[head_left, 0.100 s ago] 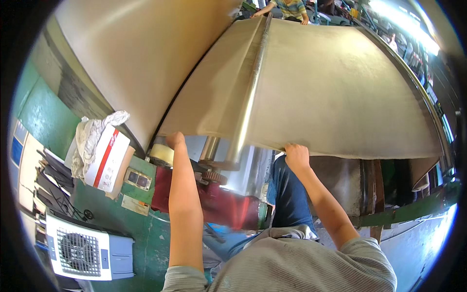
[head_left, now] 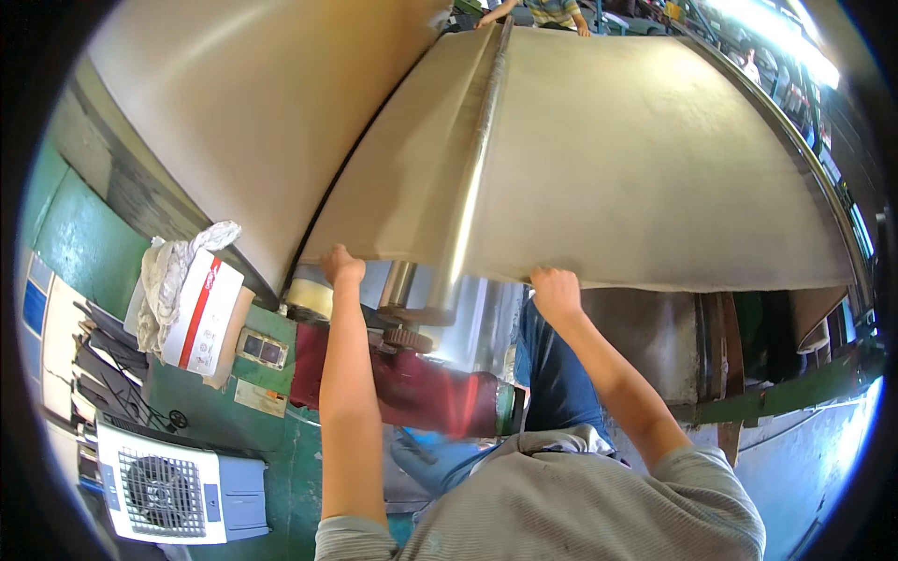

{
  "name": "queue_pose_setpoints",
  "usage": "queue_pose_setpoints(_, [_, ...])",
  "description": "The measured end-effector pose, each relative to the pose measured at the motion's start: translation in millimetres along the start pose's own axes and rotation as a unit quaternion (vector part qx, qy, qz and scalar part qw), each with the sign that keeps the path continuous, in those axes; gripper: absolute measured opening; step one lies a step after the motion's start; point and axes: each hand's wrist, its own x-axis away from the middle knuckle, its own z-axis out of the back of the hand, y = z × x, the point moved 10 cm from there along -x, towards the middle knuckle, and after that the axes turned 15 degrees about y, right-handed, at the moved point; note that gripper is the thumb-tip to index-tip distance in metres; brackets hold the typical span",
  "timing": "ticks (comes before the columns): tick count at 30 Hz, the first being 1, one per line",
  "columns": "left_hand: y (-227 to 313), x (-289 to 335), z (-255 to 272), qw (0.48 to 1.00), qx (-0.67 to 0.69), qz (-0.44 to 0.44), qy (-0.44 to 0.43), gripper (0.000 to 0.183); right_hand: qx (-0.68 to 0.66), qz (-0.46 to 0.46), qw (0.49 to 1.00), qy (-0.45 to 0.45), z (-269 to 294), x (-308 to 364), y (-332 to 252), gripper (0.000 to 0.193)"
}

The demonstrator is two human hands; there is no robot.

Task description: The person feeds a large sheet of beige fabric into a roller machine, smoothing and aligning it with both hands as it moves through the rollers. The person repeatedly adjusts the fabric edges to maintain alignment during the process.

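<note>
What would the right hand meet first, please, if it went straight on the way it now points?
Beyond the sheet already in its grip, the right hand would probably meet the metal bar, up and to the left, though depth is hard to judge here.

Wide flat tan sheet (head_left: pixel 645 168) ahead of left hand (head_left: pixel 343 266) and right hand (head_left: pixel 557 293). Long shiny metal roller (head_left: pixel 472 168) between hands, extending ahead. White rectangular box (head_left: pixel 215 323) left of left hand; crumpled whitish cloth (head_left: pixel 166 280) on box.
</note>
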Motion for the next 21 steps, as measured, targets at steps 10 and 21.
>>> queue_pose_setpoints(10, [82.4,41.2,7.8,0.859,-0.229,-0.457,0.031,0.012,-0.075,0.101,0.992,-0.02,-8.9,-39.7,-57.5,0.015])
queue_pose_setpoints(21, [45.5,8.7,-4.1,0.894,-0.389,-0.212,-0.068,0.012,0.084,-0.164,0.982,0.054,60.7,20.1,214.2,0.014])
